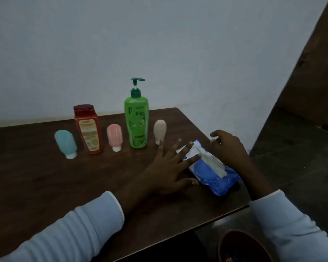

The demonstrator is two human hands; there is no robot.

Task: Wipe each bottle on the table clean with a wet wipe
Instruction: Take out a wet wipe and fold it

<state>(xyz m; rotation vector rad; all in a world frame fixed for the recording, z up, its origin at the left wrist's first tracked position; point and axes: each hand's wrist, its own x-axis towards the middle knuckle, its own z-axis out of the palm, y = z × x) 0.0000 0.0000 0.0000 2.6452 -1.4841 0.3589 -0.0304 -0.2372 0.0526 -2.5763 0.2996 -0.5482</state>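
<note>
My left hand (167, 167) lies flat with all 5 fingers spread straight, gripping nothing, its fingertips resting on the blue wipe pack (212, 178). My right hand (227, 146) is curled at the pack's far end, thumb and fingertip pinching a white corner of the wet wipe (212, 159) that sticks out of the opening. The pack lies on the table (45, 176), right of the green pump bottle (136, 121) and nearer to me. Left of that bottle stand the pink bottle (114, 136), the red bottle (88, 131) and, farthest, the teal bottle (65, 141); just right of it stands the beige bottle (159, 130).
</note>
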